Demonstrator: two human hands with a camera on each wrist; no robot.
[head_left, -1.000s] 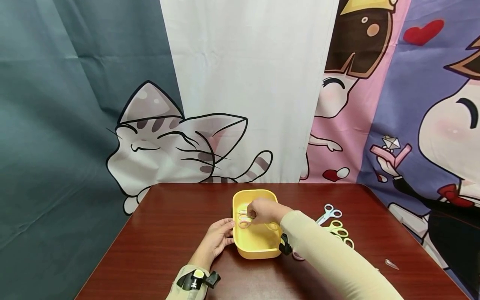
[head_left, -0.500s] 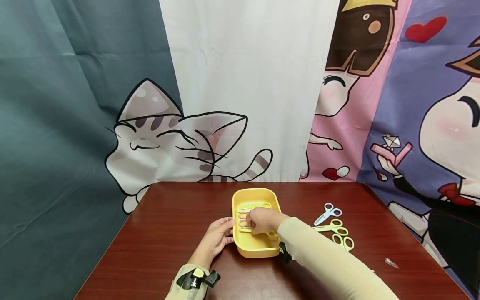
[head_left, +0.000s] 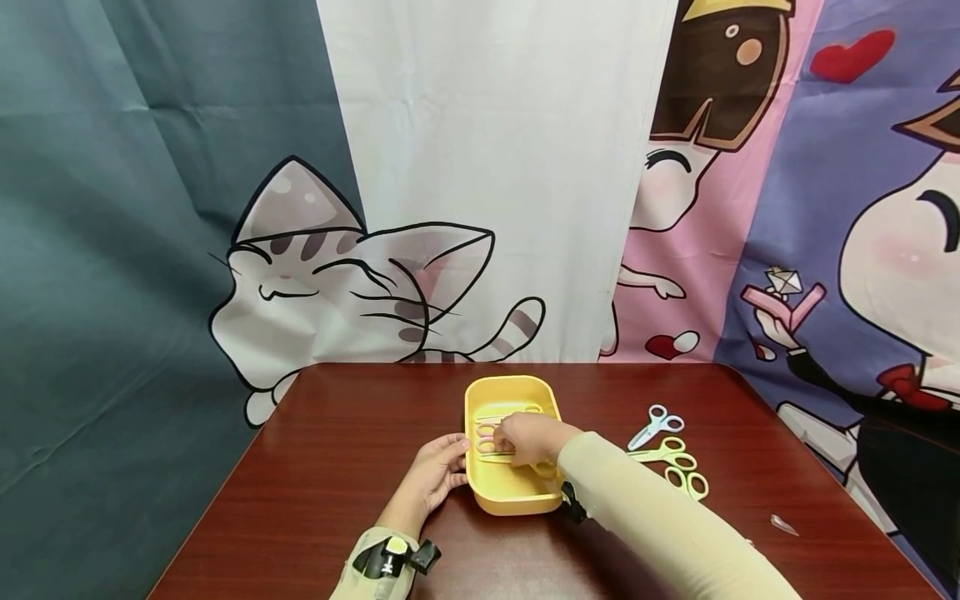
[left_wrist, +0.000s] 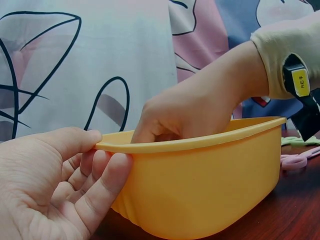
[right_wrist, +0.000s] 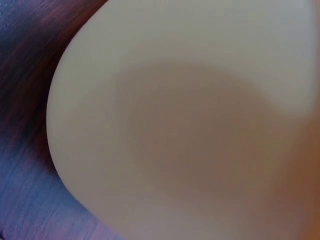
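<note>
A yellow plastic bin [head_left: 510, 502] stands on the table. At its left rim my left hand [left_wrist: 65, 175] pinches the edge, thumb on top and fingers curled against the outer wall. Down inside, my right hand [head_left: 532, 437] has its fingers curled over scissors; its fingertips are hidden behind the wall in the left wrist view. Pink scissors handles [head_left: 486, 432] lie just left of those fingers, with thin blades beside them. A yellow scissors handle [head_left: 543, 470] shows under the hand. The right wrist view holds mostly the bin's blurred wall [right_wrist: 175, 30].
Right of the bin lie light-blue scissors [head_left: 656, 427], green scissors [head_left: 670, 452] and another pale-green pair [head_left: 686, 482]. Pink scissors [left_wrist: 295, 161] sit near the bin in the left wrist view. A small clear piece [head_left: 783, 525] lies farther right. A printed curtain hangs behind the table.
My right hand has moved a little toward me inside the bin, and the yellow handle beneath it has shifted the same way. My left hand stays at the rim.
</note>
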